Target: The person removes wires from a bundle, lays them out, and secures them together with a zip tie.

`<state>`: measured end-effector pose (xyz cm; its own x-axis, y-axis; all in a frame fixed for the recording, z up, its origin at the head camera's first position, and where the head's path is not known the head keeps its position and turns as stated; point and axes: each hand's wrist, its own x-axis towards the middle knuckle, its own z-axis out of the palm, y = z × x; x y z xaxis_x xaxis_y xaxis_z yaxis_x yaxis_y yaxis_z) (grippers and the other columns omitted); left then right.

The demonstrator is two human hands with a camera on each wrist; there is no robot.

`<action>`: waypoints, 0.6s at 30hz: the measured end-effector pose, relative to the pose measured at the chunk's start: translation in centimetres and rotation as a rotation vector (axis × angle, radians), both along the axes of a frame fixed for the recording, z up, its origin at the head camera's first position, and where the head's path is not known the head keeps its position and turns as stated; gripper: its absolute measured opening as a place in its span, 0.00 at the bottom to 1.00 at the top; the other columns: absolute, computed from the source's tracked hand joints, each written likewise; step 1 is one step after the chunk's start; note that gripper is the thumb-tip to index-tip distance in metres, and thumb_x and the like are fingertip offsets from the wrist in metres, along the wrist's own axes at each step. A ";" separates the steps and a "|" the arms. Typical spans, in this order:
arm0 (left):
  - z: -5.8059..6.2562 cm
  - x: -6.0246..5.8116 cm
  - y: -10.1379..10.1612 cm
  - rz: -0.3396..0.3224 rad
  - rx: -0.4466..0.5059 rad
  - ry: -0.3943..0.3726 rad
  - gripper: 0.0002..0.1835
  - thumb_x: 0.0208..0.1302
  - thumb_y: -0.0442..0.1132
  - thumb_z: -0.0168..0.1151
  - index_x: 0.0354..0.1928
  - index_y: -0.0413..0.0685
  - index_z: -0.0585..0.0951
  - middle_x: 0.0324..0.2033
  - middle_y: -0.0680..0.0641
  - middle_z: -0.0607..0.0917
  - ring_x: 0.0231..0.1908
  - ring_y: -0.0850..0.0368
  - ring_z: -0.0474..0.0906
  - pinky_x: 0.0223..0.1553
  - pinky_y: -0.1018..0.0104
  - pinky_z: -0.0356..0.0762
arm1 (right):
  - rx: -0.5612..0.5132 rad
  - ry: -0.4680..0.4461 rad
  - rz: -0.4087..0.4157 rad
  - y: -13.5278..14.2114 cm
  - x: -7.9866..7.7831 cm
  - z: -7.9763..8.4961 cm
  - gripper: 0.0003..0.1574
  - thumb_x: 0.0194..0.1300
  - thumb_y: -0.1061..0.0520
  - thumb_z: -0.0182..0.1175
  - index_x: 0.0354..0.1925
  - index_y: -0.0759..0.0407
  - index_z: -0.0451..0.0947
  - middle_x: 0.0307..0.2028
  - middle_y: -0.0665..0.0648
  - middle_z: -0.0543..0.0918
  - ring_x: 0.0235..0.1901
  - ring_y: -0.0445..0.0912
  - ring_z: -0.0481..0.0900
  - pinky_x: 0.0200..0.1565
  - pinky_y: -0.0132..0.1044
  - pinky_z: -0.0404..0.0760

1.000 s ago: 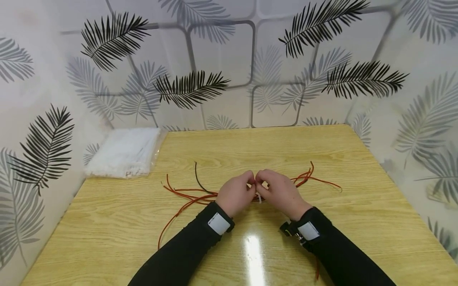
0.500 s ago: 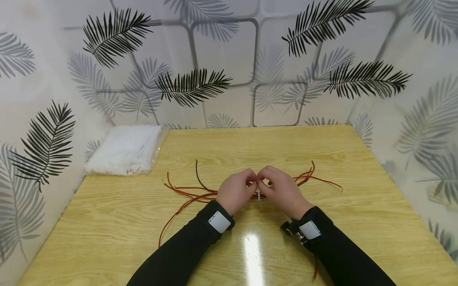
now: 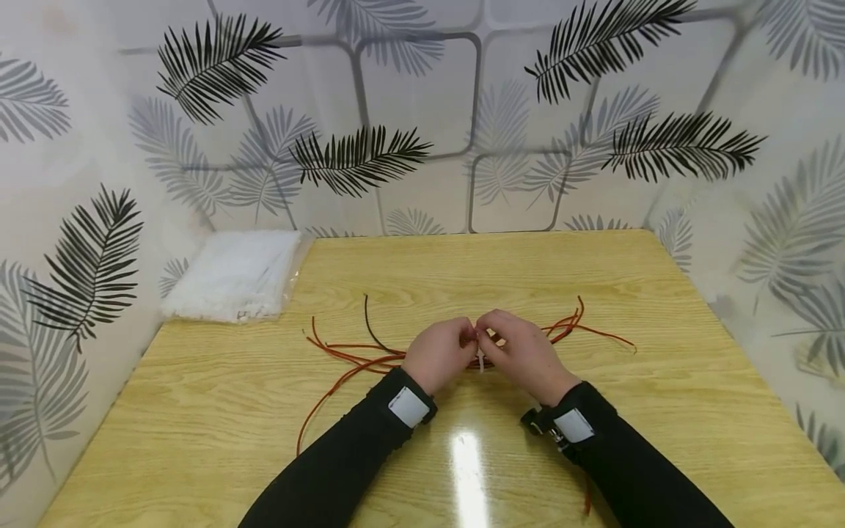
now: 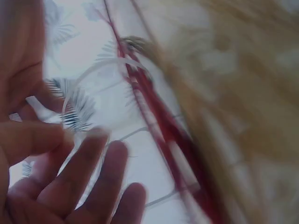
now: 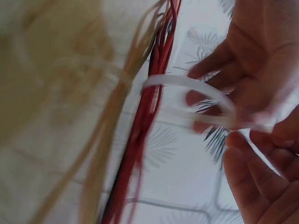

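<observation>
A bundle of red wires (image 3: 363, 361), with a black wire (image 3: 370, 323) among them, lies across the table. A white cable tie (image 5: 187, 83) forms a wide, loose loop around the bundle, seen in both wrist views. My left hand (image 3: 439, 356) and right hand (image 3: 521, 354) meet fingertip to fingertip above the middle of the wires. Between thumb and finger, each hand pinches the cable tie close to where its ends come together. In the head view the fingers hide most of the tie; only a short white piece shows below them.
At the back left of the wooden table (image 3: 198, 411) lies a clear plastic bag (image 3: 227, 275) packed with white items. Behind the table stands a wall (image 3: 422, 198) with a leaf pattern. Loose red wire ends (image 3: 607, 336) fan out on both sides.
Both hands stay together over the wires, with only slight finger movement around the tie. The left fingertips have turned in a little. The head view has shifted slightly.
</observation>
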<state>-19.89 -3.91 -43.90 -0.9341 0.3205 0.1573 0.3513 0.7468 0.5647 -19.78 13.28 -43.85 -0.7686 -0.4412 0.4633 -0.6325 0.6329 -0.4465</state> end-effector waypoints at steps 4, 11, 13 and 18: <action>0.1 0.2 0.0 -0.017 -0.029 0.020 0.05 0.72 0.42 0.59 0.37 0.53 0.82 0.31 0.54 0.85 0.26 0.64 0.76 0.29 0.71 0.73 | -0.015 -0.022 -0.023 0.3 0.3 0.8 0.04 0.70 0.58 0.60 0.43 0.54 0.80 0.40 0.52 0.83 0.33 0.43 0.79 0.33 0.38 0.79; 0.7 0.4 0.1 -0.020 -0.022 0.005 0.05 0.72 0.42 0.60 0.37 0.53 0.82 0.29 0.55 0.84 0.21 0.64 0.74 0.23 0.71 0.70 | -0.035 -0.087 -0.038 0.7 0.0 1.5 0.04 0.72 0.58 0.58 0.43 0.54 0.79 0.41 0.51 0.83 0.39 0.45 0.82 0.36 0.41 0.81; 0.7 0.3 0.2 -0.017 -0.036 -0.024 0.05 0.71 0.41 0.60 0.36 0.52 0.82 0.27 0.55 0.83 0.19 0.63 0.71 0.21 0.70 0.68 | -0.052 -0.103 -0.040 0.8 0.0 1.7 0.04 0.72 0.57 0.58 0.43 0.54 0.79 0.41 0.51 0.83 0.39 0.45 0.81 0.37 0.41 0.80; 0.1 0.1 0.3 -0.022 -0.124 -0.072 0.06 0.70 0.43 0.62 0.34 0.53 0.83 0.24 0.58 0.80 0.20 0.64 0.71 0.24 0.71 0.69 | -0.133 -0.100 -0.082 1.1 0.4 2.8 0.06 0.73 0.58 0.57 0.43 0.55 0.81 0.39 0.51 0.84 0.39 0.45 0.80 0.37 0.43 0.80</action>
